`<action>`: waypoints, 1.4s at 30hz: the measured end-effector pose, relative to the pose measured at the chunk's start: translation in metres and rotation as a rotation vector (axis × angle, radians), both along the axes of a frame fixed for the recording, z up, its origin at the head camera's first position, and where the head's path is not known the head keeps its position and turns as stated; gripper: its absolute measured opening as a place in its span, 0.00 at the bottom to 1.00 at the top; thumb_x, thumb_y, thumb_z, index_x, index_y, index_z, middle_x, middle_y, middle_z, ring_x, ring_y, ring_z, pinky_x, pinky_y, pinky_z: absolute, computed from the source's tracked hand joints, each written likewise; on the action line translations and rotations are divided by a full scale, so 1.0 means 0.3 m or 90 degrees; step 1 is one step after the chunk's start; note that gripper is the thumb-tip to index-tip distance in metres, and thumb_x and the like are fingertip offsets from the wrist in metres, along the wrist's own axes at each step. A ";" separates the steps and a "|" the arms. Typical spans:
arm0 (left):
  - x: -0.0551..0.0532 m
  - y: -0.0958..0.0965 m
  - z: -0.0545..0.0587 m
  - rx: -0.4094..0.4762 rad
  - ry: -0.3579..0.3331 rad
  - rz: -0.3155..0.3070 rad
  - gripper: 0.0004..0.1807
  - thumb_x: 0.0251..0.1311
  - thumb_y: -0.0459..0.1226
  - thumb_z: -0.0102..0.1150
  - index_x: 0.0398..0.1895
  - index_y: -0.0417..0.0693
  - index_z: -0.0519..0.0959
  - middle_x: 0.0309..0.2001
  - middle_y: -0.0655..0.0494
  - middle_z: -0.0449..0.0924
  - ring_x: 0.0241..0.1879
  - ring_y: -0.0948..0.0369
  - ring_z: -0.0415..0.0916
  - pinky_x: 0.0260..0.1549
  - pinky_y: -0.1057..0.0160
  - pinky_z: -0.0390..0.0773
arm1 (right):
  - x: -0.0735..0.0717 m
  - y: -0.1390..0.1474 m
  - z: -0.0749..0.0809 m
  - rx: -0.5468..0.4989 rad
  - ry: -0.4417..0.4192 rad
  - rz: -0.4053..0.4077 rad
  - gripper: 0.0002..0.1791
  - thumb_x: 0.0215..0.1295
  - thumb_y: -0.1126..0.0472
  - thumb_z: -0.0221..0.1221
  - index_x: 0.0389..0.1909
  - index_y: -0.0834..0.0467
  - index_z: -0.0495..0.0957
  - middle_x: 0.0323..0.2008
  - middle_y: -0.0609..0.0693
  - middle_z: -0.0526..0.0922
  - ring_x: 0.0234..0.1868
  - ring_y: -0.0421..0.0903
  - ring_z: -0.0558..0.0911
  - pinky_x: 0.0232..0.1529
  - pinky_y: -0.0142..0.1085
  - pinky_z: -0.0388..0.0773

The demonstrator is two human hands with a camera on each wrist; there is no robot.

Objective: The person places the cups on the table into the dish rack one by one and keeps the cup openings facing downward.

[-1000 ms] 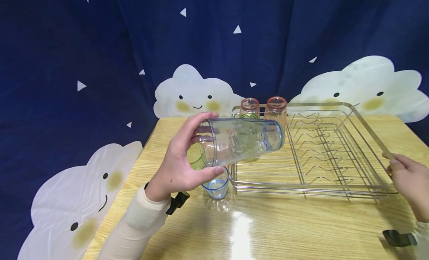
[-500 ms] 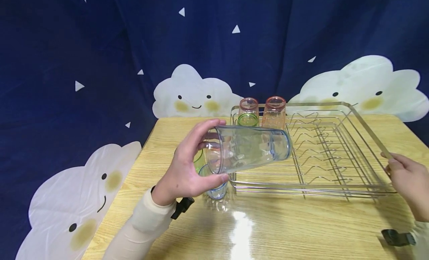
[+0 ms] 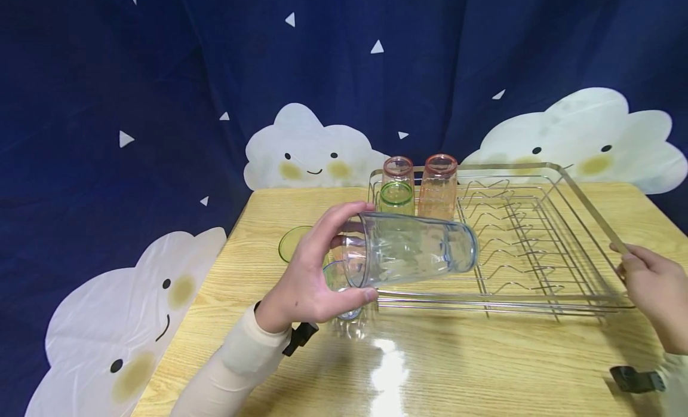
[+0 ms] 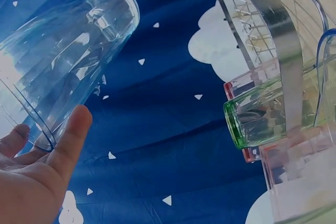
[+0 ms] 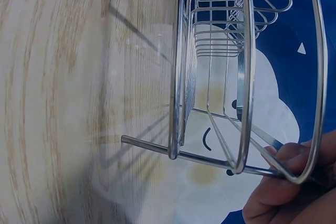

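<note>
My left hand point(image 3: 317, 273) grips a clear blue-tinted drinking glass point(image 3: 416, 250) round its mouth end. The glass lies sideways in the air, its base pointing right, in front of the left part of the wire dish rack point(image 3: 510, 300). In the left wrist view the same glass point(image 4: 79, 40) shows between thumb and fingers. My right hand point(image 3: 653, 285) pinches the rack's right rim near the front corner; the right wrist view shows those fingers point(image 5: 278, 187) on the metal corner. Upside down in the rack's back left stand a green glass point(image 3: 396, 202) and two pinkish-orange glasses, one at the right point(image 3: 441, 184).
On the table point(image 3: 457, 369), left of the rack, a green-rimmed glass point(image 3: 292, 244) and a blue-rimmed glass point(image 3: 349, 314) stand partly behind my left hand. Wavy wire dividers point(image 3: 507, 250) run along the rack's middle. A dark blue curtain point(image 3: 322, 58) with clouds hangs behind the table.
My left hand has moved right and a little toward me with the blue-tinted glass, uncovering more of the green glass in the rack. My right hand has stayed on the rack's rim.
</note>
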State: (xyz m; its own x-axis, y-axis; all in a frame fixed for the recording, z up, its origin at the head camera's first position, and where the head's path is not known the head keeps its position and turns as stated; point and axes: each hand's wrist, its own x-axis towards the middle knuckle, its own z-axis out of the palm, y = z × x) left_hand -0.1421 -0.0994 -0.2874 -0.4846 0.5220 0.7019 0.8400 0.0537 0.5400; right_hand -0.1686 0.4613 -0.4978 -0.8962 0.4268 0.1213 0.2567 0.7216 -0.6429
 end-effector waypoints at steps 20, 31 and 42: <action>0.002 0.002 -0.002 -0.006 0.007 0.006 0.52 0.34 0.34 0.75 0.69 0.37 0.62 0.66 0.40 0.69 0.57 0.52 0.77 0.52 0.54 0.84 | 0.021 -0.032 0.042 0.019 0.001 -0.014 0.31 0.79 0.47 0.26 0.75 0.52 0.61 0.31 0.48 0.71 0.22 0.43 0.66 0.20 0.37 0.64; 0.000 0.000 -0.011 -0.012 0.000 0.012 0.52 0.35 0.34 0.74 0.70 0.38 0.61 0.66 0.40 0.69 0.59 0.53 0.76 0.52 0.50 0.83 | 0.091 -0.197 0.230 -0.012 -0.026 -0.001 0.30 0.80 0.48 0.28 0.74 0.53 0.61 0.36 0.51 0.72 0.29 0.45 0.67 0.25 0.42 0.64; 0.001 -0.006 -0.006 -0.005 0.001 0.007 0.51 0.35 0.35 0.74 0.70 0.38 0.62 0.66 0.40 0.69 0.58 0.53 0.77 0.53 0.57 0.83 | 0.016 0.037 0.043 -0.028 0.038 0.049 0.29 0.79 0.44 0.34 0.78 0.41 0.50 0.39 0.24 0.64 0.33 0.27 0.64 0.27 0.32 0.63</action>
